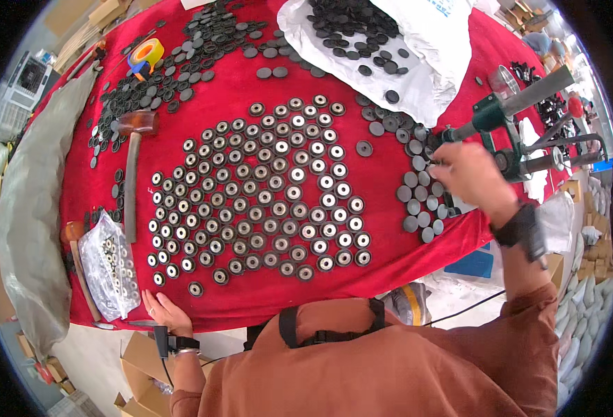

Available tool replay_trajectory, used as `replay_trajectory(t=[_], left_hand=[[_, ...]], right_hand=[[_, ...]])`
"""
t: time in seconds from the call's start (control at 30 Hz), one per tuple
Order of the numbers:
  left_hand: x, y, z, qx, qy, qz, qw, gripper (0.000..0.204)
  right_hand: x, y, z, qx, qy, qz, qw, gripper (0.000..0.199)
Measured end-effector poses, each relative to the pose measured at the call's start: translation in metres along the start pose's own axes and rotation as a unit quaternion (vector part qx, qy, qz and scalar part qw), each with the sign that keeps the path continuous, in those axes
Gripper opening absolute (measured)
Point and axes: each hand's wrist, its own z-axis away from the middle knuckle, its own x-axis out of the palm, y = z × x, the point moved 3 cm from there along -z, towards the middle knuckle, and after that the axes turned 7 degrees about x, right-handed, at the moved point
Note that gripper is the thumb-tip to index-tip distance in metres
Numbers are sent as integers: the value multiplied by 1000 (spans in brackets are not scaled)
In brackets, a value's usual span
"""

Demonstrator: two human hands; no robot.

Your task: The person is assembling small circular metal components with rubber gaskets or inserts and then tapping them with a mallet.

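My right hand is at the green hand press on the right, its fingers drawn together beside the lower end of the press. What they hold, if anything, is hidden and too small to name. Plain dark round caps lie in a cluster just left of that hand. My left hand rests at the table's near edge, fingers stretched out and holding nothing. Close beside it lies a clear plastic bag with small metal-centred parts. Rows of black discs with metal centres spread over the middle of the red cloth.
A rubber mallet lies left of the rows, and a second wooden-handled hammer lies beyond the bag. Loose black caps and a yellow tape roll lie at the far left. A white sack spills more caps at the back.
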Motion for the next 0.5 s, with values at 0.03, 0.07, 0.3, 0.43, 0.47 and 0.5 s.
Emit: replay_trajectory(t=[0.03, 0.07, 0.3, 0.43, 0.47, 0.5], left_hand=[[-1, -6, 4, -57, 27, -13, 998, 44], [1, -7, 7, -90, 41, -30, 995, 46], [21, -4, 11, -116, 52, -92, 988, 47], [17, -7, 8, -110, 50, -110, 987, 47], [18, -4, 7, -121, 52, -115, 985, 47], [16, -2, 5, -125, 51, -116, 984, 47]], right_hand=[[-15, 12, -9, 1, 18, -16, 1000, 23], [-31, 29, -17, 20, 60, -73, 995, 24], [-22, 25, -48, 88, 133, -355, 921, 30], [25, -31, -57, -135, -42, 16, 990, 20], [28, -28, -55, -132, -92, 87, 983, 19], [31, -23, -54, -132, -139, 156, 969, 18]])
